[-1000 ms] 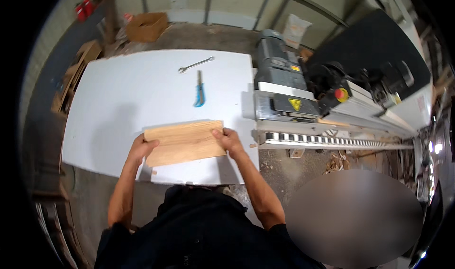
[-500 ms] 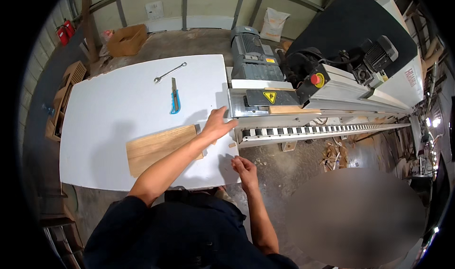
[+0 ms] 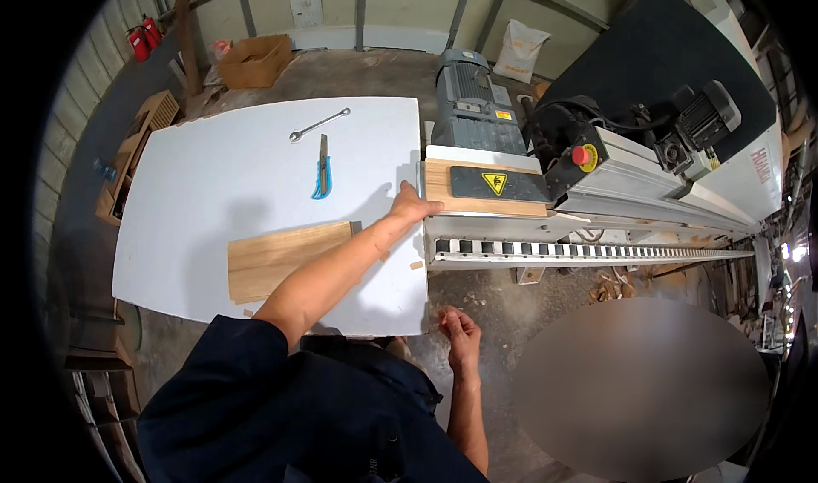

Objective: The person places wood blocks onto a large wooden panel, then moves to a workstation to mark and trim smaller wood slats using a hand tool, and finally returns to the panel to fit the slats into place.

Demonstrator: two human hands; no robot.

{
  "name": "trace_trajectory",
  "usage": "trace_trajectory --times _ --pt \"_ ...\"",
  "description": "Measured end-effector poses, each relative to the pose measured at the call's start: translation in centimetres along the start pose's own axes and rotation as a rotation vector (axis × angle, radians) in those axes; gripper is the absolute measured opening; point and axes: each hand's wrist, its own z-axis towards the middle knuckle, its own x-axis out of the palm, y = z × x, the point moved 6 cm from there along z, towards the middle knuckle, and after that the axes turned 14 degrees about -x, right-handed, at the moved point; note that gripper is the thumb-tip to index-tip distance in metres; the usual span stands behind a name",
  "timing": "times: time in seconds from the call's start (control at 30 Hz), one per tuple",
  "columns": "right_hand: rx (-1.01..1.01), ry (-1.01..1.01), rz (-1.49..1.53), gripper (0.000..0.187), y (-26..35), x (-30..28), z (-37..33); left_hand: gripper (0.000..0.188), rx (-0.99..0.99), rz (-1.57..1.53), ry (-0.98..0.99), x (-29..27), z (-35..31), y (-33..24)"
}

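Observation:
My left hand (image 3: pixel 413 204) is at the left end of a wooden board (image 3: pixel 486 205) lying in the machine under a black guard plate (image 3: pixel 498 184). Its thumb reaches the board's near corner, and the other fingers stretch out beside the end. My right hand (image 3: pixel 461 336) hangs off the white table's (image 3: pixel 187 227) near right corner, fingers curled together; anything inside them is hidden. Under my left forearm another wooden board (image 3: pixel 285 261) rests on the table. Farther back lie a blue-handled utility knife (image 3: pixel 323 172) and a combination wrench (image 3: pixel 320 125).
A red stop button (image 3: pixel 581 155) sits on the machine beside a grey motor (image 3: pixel 475 100). A roller rail (image 3: pixel 545 250) runs along its near side. Small wood scraps (image 3: pixel 417 266) lie by the table's right edge. A cardboard box (image 3: pixel 256 61) stands behind.
The board in the machine has come out leftward past the guard plate. My left hand has moved right to meet its end. My right hand stays curled, a little lower in view.

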Motion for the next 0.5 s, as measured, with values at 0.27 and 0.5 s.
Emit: trace_trajectory --times 0.27,0.5 --pt "-0.021 0.131 -0.014 0.025 0.4 2.1 2.1 0.059 -0.207 -0.369 0.350 -8.0 2.6 3.2" --pt "-0.023 0.256 -0.036 0.024 1.7 7.2 3.8 0.059 -0.187 -0.595 0.240 -22.6 -6.1 9.4"
